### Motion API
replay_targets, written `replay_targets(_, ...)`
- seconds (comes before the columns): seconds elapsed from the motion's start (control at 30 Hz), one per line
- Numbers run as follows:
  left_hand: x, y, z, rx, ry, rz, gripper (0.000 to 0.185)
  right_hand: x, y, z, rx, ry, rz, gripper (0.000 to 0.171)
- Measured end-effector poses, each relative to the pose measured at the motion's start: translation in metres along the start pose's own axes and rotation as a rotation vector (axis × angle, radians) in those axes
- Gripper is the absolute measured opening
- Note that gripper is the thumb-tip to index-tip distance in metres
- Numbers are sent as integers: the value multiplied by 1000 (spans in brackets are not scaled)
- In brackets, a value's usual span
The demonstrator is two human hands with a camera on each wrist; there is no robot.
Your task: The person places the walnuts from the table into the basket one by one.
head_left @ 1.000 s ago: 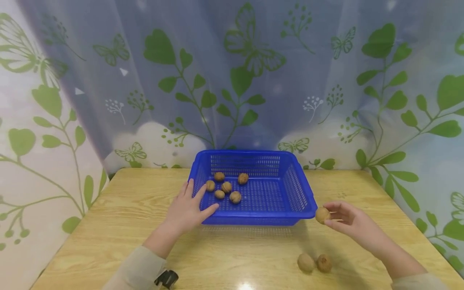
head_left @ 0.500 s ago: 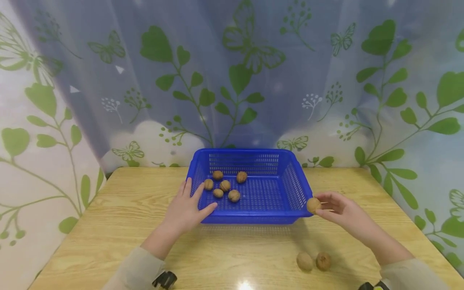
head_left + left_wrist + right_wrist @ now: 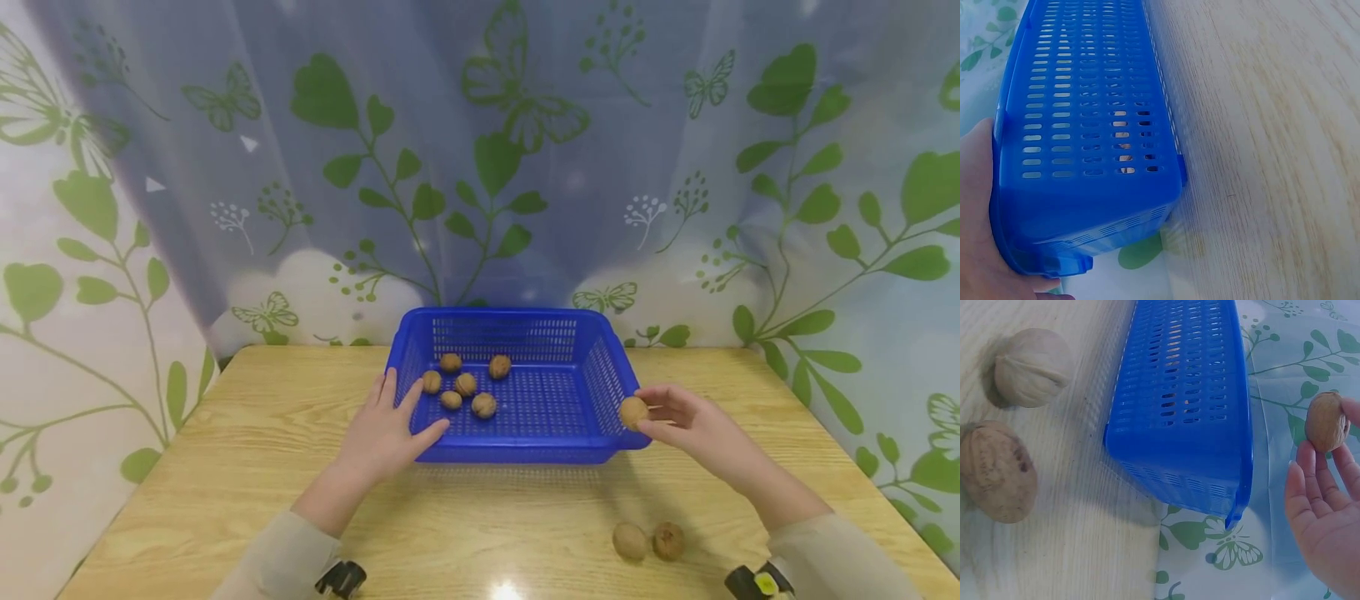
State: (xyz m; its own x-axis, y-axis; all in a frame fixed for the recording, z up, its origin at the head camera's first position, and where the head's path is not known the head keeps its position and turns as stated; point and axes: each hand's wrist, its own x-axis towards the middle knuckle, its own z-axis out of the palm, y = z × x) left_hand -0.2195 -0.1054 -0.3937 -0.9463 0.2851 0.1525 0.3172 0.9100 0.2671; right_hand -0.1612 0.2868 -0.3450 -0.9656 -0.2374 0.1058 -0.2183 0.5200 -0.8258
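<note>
A blue plastic basket (image 3: 517, 443) with slotted walls stands at the table's far side, several walnuts (image 3: 484, 406) lying in its left half. My left hand (image 3: 384, 433) rests on the basket's left front corner with fingers spread; the left wrist view shows this hand (image 3: 975, 206) along the rim. Between thumb and fingertips my right hand (image 3: 693, 429) pinches a walnut (image 3: 633, 412), which overlaps the basket's right rim in the head view. In the right wrist view the held walnut (image 3: 1327, 422) is raised at rim height, beside the basket wall (image 3: 1179, 375).
Two more walnuts lie on the wooden table (image 3: 225, 467) in front of the basket's right side: a paler one (image 3: 629, 542) and a browner one (image 3: 668, 542). Behind the table hangs a curtain (image 3: 525, 167) printed with leaves and butterflies.
My right hand has moved left and slightly away from me with its walnut, from beside the basket to its right rim. My left hand stays at the basket's corner.
</note>
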Motion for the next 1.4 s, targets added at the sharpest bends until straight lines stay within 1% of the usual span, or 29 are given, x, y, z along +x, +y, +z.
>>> replay_targets(0.27,0,0,1,-2,6,0,84,16,-4,0,-13,-9,24,46)
replay_targets(0.5,0,-1,1,0,3,1,86,31,-6,2,4,-30,29,48)
replay_targets(0.73,0,-1,0,5,1,-3,88,54,-10,3,-25,-44,9,50)
replay_targets(1.07,0,-1,1,-1,8,3,84,87,-14,5,-7,-109,3,51)
replay_targets(1.27,0,-1,0,-6,16,5,83,107,-20,7,-21,-121,-2,50)
replay_targets(1.4,-1,1,-1,-4,16,2,83,120,-25,8,-11,-130,11,49)
